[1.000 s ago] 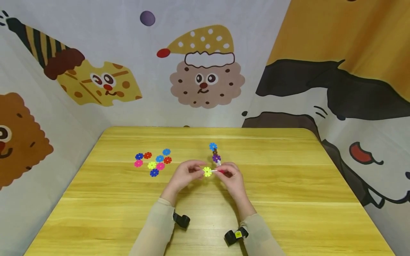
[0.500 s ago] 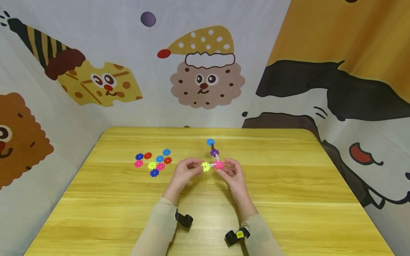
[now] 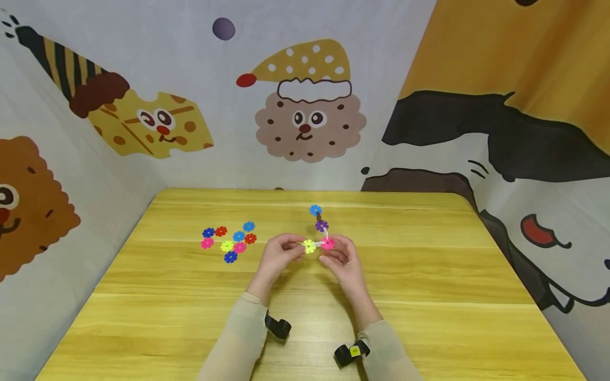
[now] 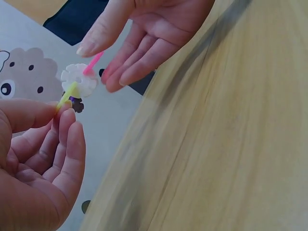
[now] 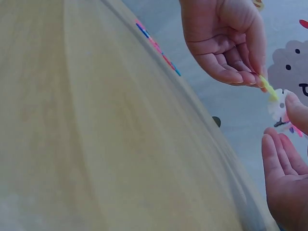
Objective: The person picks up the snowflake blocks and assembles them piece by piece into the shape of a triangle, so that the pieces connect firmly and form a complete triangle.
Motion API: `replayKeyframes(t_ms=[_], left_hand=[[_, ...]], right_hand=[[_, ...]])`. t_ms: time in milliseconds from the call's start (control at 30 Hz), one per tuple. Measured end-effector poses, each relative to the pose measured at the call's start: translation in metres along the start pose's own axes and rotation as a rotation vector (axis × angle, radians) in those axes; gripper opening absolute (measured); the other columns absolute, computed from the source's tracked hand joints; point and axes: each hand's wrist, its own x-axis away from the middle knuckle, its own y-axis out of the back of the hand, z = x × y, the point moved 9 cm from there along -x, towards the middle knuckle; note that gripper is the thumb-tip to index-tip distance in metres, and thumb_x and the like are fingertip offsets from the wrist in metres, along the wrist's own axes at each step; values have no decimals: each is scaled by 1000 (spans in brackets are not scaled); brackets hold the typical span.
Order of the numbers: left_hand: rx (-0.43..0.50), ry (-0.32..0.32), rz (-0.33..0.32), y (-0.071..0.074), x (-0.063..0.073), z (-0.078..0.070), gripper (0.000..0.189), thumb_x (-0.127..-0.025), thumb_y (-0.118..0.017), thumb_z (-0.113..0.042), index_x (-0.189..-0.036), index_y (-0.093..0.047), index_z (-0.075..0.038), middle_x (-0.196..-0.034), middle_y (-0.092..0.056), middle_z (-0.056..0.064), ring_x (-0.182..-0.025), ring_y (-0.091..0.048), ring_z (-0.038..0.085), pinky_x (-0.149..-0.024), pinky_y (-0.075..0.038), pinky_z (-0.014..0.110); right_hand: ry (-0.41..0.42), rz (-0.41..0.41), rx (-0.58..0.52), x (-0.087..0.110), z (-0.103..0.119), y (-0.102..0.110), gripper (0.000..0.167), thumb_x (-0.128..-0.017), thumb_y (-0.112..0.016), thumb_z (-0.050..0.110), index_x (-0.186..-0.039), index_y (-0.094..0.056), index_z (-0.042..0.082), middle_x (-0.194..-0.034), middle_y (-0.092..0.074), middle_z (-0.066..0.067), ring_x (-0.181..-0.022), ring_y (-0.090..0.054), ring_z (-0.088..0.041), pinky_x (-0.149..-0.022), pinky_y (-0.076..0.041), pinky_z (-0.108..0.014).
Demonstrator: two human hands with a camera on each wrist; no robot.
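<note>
Thumb and fingertips of my left hand (image 3: 278, 258) pinch a yellow notched snowflake disc (image 3: 309, 246) at one end of a linked chain. A white disc (image 4: 77, 79) joins it to a pink one (image 3: 328, 243). Beyond the pink piece, another white disc (image 3: 325, 232) leads up to purple (image 3: 322, 226), brown (image 3: 319, 217) and light blue (image 3: 315, 210) discs. My right hand (image 3: 347, 263) is beside the pink disc, thumb spread away from it and fingers extended behind it. Both wrist views show the chain held above the table.
Several loose snowflake discs lie on the left of the wooden table (image 3: 429, 275), among them a yellow disc (image 3: 227, 246), a red disc (image 3: 250, 238) and a dark blue disc (image 3: 231, 257). A cartoon-printed curtain (image 3: 186, 32) hangs behind the table.
The right hand has loosened from the pink disc, its thumb moving away. The chain has been raised and turned, so the pink disc now faces the head camera. The left hand keeps its pinch.
</note>
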Motion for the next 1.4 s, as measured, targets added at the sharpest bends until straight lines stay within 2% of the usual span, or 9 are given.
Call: replayKeyframes(t_ms=[133,300,500,633,867,1000,1133,1267,1400], left_hand=[[6,5,-2,-1,1,-3,21,-86,-70,8,-107,-69,10,-86,-70,14,-73,-68,21,-73,-60,41],[16,-14,55,-9,2,-9,19,-87,-68,8,-106,-68,11,-87,-70,16,-71,-67,16,-70,-60,36],[49,5,70,-18,3,-8,19,-86,-69,9,-105,-66,12,-86,-71,18,-69,-68,18,-65,-58,29],[47,26,52,-20,3,-5,18,-86,-69,8,-104,-66,11,-83,-71,16,-69,-68,20,-68,-60,36],[-18,-8,57,-15,2,-5,15,-87,-72,3,-101,-68,9,-84,-70,14,-71,-68,21,-70,-60,42],[-94,-32,36,1,1,-4,16,-87,-74,-2,-101,-70,6,-87,-71,13,-77,-67,24,-74,-58,43],[-162,-37,2,26,1,-1,19,-87,-75,-4,-104,-71,5,-91,-71,12,-81,-66,22,-75,-57,40],[-209,-12,-60,62,3,1,21,-89,-74,-5,-108,-71,4,-94,-71,12,-82,-64,17,-73,-54,34],[-193,4,-124,102,8,-2,27,-89,-73,-3,-113,-68,8,-96,-70,11,-82,-63,11,-75,-54,30]], right_hand=[[-29,-39,-67,0,-1,3,56,-83,-67,-19,-132,-42,-9,-115,-62,-19,-101,-65,-24,-88,-54,-30],[-111,35,-131,1,-10,-5,50,-86,-63,-16,-133,-44,-14,-116,-66,-9,-102,-65,-18,-91,-53,-31],[-194,111,-387,5,-16,-20,36,-92,-55,-14,-127,-58,-4,-124,-61,-12,-107,-63,-18,-101,-47,-35],[-236,88,-492,5,-20,-23,38,-95,-50,-14,-129,-59,0,-111,-67,-5,-104,-65,-17,-100,-47,-32],[-298,7,-512,5,-25,-18,36,-95,-51,-12,-129,-58,-2,-109,-69,-5,-97,-67,-15,-94,-51,-27],[-316,-16,-533,4,-26,-17,34,-95,-50,-14,-119,-65,6,-109,-68,-6,-96,-67,-15,-91,-52,-26],[-320,-21,-533,3,-26,-16,35,-95,-48,-15,-116,-66,6,-109,-68,-6,-97,-67,-16,-90,-53,-26],[-331,-14,-507,2,-28,-15,34,-95,-49,-13,-120,-64,4,-112,-67,-6,-98,-66,-17,-94,-51,-29],[-349,-17,-500,1,-30,-14,33,-96,-48,-13,-117,-65,6,-110,-68,-6,-98,-67,-18,-97,-50,-33]])
